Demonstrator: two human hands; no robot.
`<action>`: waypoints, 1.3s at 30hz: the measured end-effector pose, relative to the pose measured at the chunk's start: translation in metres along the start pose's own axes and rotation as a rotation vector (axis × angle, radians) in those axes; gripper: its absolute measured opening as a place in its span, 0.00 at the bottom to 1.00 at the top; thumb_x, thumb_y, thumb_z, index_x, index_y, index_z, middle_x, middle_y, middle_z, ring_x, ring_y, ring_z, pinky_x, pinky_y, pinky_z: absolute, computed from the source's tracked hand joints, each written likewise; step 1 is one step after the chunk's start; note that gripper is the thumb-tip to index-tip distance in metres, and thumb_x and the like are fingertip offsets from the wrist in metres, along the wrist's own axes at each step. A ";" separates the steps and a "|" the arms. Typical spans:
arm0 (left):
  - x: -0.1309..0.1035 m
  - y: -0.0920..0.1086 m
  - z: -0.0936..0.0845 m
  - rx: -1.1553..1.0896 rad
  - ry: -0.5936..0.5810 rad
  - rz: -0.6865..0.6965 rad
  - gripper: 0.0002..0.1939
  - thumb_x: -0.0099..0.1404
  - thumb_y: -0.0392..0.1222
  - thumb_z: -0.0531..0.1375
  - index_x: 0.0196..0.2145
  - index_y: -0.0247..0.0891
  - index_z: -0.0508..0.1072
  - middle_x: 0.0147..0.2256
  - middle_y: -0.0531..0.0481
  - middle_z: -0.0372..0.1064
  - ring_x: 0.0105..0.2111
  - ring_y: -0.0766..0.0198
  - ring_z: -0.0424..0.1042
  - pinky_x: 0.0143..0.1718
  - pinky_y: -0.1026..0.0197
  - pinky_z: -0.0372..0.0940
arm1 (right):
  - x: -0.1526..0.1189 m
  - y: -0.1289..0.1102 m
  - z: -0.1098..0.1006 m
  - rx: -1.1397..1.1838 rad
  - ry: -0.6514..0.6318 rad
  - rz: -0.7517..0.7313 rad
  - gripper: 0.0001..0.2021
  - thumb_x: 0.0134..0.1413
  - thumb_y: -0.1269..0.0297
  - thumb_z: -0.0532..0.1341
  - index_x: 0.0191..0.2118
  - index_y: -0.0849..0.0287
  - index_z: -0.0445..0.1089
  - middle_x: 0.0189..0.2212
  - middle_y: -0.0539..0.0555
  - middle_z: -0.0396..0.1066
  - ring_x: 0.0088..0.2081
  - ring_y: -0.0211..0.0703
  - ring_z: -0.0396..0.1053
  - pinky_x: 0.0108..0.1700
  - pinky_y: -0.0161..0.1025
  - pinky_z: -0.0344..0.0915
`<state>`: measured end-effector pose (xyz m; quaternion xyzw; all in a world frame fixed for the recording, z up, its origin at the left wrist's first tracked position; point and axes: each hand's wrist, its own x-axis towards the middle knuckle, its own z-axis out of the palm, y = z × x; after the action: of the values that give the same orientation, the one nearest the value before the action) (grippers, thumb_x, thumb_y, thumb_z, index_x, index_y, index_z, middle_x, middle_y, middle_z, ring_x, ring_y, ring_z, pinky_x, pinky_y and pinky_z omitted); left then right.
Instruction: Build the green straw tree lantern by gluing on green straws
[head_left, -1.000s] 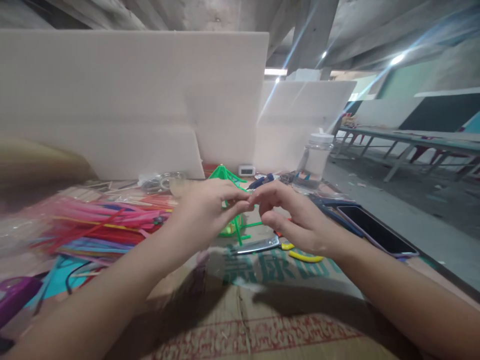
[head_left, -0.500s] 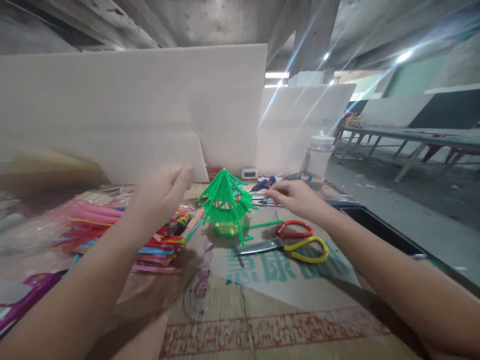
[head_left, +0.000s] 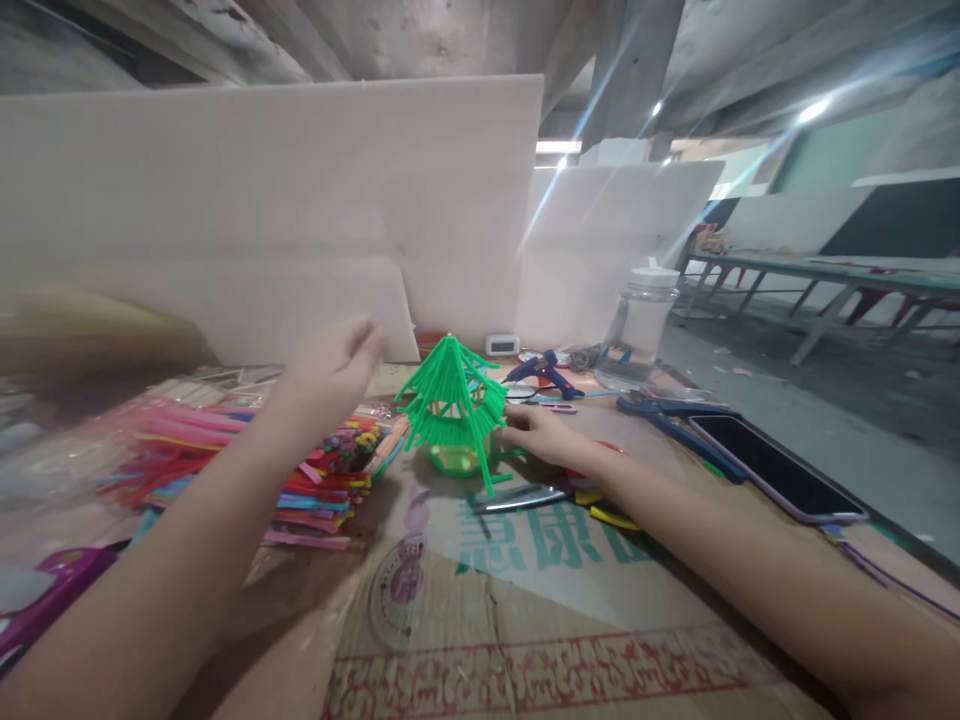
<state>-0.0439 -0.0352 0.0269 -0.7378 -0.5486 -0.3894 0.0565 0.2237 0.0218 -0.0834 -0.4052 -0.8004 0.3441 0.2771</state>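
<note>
A green cone-roofed model (head_left: 454,405), seemingly built of pipe cleaners, stands upright in the middle of the table. My right hand (head_left: 538,433) is at its lower right side with bent fingers, touching or nearly touching it; the fingertips are partly hidden. A loose green strand runs beneath these fingers. My left hand (head_left: 339,368) is raised to the left of the model, blurred, its fingers curled together; I cannot make out anything in it. Below my right forearm lie scissors (head_left: 517,498) with red and yellow handles, partly covered by the arm.
Bundles of coloured pipe cleaners (head_left: 247,460) lie at left, near a purple-handled tool (head_left: 64,590). Behind the model are a glue gun (head_left: 544,372), a small white display device (head_left: 502,345) and a clear bottle (head_left: 641,325). A phone (head_left: 776,468) rests at right. White boards (head_left: 262,200) stand behind.
My right hand has moved left and down from near the glue gun to the model's side, its forearm now covering the scissor handles. My left hand stays raised in nearly the same place.
</note>
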 end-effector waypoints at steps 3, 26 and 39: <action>0.000 0.002 0.001 0.027 0.016 0.008 0.19 0.69 0.50 0.44 0.22 0.42 0.54 0.20 0.53 0.54 0.23 0.61 0.57 0.28 0.58 0.50 | 0.009 0.011 0.006 0.057 0.022 0.001 0.08 0.55 0.65 0.56 0.34 0.63 0.70 0.29 0.51 0.71 0.32 0.38 0.67 0.35 0.34 0.61; 0.000 -0.007 0.018 -0.109 -0.114 0.077 0.15 0.67 0.50 0.53 0.41 0.39 0.74 0.35 0.49 0.75 0.36 0.58 0.72 0.38 0.59 0.63 | -0.004 0.018 0.012 0.104 0.175 0.094 0.08 0.51 0.67 0.58 0.25 0.60 0.72 0.26 0.52 0.77 0.29 0.42 0.73 0.32 0.35 0.67; -0.003 -0.004 0.057 -0.369 -0.174 0.167 0.26 0.70 0.53 0.53 0.60 0.36 0.63 0.59 0.40 0.65 0.59 0.53 0.64 0.60 0.49 0.58 | -0.010 0.014 -0.027 -0.025 0.670 -0.022 0.10 0.54 0.57 0.60 0.29 0.57 0.63 0.21 0.46 0.61 0.25 0.39 0.60 0.28 0.36 0.58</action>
<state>-0.0184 -0.0067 -0.0163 -0.8093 -0.4079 -0.4119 -0.0950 0.2552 0.0281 -0.0798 -0.4906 -0.6731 0.1789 0.5236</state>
